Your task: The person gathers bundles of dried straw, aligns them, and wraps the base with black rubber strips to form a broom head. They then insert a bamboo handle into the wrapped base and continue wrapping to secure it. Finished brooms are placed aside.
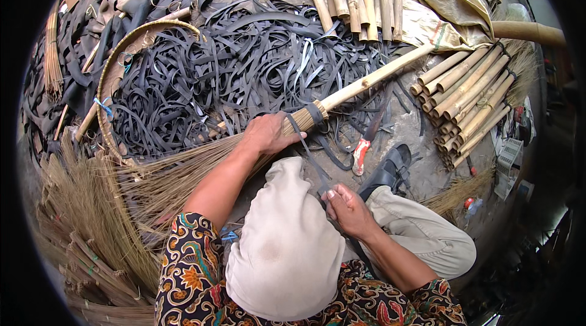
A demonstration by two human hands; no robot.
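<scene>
A broom lies slantwise across the ground before me, its bamboo handle [372, 79] toward the upper right and its fibre bristles [177, 173] fanned toward the lower left. My left hand [267, 133] is closed around the bristles just below the handle. Dark rubber strip is wound around the joint of bristles and handle. From there a length of rubber strip [311, 158] runs toward me into my right hand [348, 209], which is closed on it beside my raised knee. The strip looks fairly straight between the two hands.
A shallow round basket [105, 91] and a heap of black rubber strips [244, 51] lie beyond the broom. A knife [361, 156] with a red and white handle rests near my sandal [397, 164]. Bamboo handles [470, 94] are stacked right; fibre bundles [91, 222] lie left.
</scene>
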